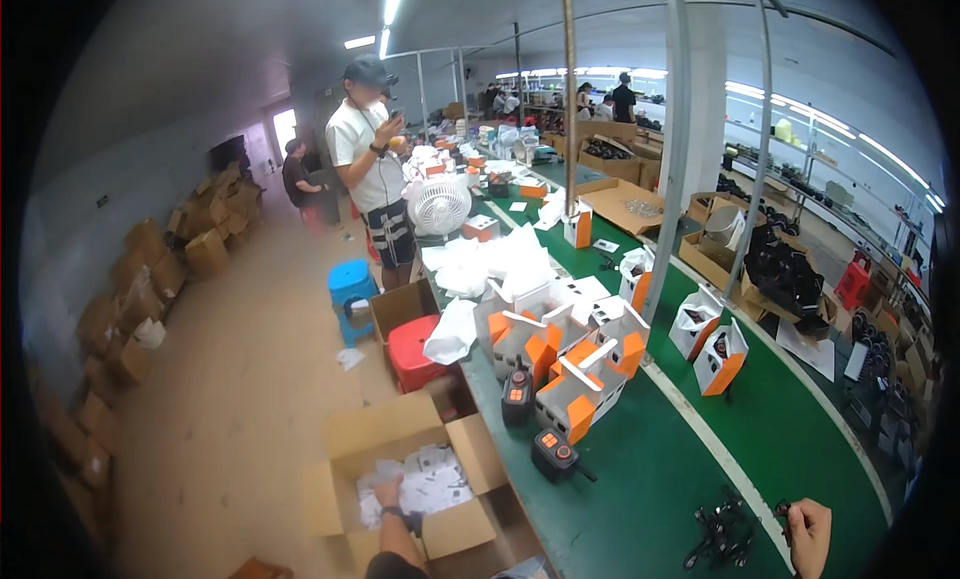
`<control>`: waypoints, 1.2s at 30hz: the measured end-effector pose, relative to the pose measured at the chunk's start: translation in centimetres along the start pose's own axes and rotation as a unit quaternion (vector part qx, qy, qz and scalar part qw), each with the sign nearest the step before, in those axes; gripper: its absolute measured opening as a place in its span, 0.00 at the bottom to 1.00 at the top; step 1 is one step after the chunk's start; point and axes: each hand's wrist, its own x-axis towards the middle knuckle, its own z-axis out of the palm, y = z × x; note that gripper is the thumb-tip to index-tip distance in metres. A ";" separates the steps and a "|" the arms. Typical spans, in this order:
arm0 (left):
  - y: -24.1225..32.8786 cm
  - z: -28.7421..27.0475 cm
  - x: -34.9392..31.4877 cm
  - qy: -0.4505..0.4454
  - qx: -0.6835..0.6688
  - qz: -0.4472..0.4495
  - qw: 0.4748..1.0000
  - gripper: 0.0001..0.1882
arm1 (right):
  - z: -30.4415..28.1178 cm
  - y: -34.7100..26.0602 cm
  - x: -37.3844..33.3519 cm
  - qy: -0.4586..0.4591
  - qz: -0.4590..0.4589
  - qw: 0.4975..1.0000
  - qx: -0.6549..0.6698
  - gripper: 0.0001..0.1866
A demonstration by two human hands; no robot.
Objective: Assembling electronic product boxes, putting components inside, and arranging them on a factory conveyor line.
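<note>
My left hand (388, 491) reaches down into an open cardboard box (420, 419) beside the table. White paper slips (436, 484) fill that box, and my fingertips are among them, too unclear to show a grip. At the lower right, my right hand (811, 535) is closed, with a small black piece (783, 509) at its fingertips. A tangle of black cables (722, 532) lies to its left on the green table. Two black handheld devices with orange buttons, one upright (517, 393) and one lying tilted (556, 455), are beside open orange-and-white boxes (580, 389).
Two more white-and-orange boxes stand on the green conveyor (760, 419). Metal posts (668, 149) rise along the line. White bags (500, 264) and a white fan (440, 207) are farther back. A person (365, 159) stands by blue stools (350, 284). A red stool (412, 354) is beside the table.
</note>
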 end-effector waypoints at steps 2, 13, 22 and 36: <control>0.4 0.5 -3.2 -0.067 0.040 -0.008 0.997 0.48 | -1.0 0.2 -0.8 0.011 0.003 1.000 0.001 0.18; 29.2 -4.7 -33.4 -0.259 -0.286 0.216 0.897 0.08 | -2.1 4.9 -0.1 0.140 0.018 0.990 0.028 0.11; 46.0 2.1 -47.1 -0.647 -0.153 0.502 0.553 0.32 | -4.1 4.1 -1.1 0.185 -0.063 0.981 0.018 0.20; 52.1 33.1 -54.4 -0.593 -0.229 0.393 0.664 0.70 | -7.0 5.1 -3.1 0.167 -0.022 0.983 -0.078 0.10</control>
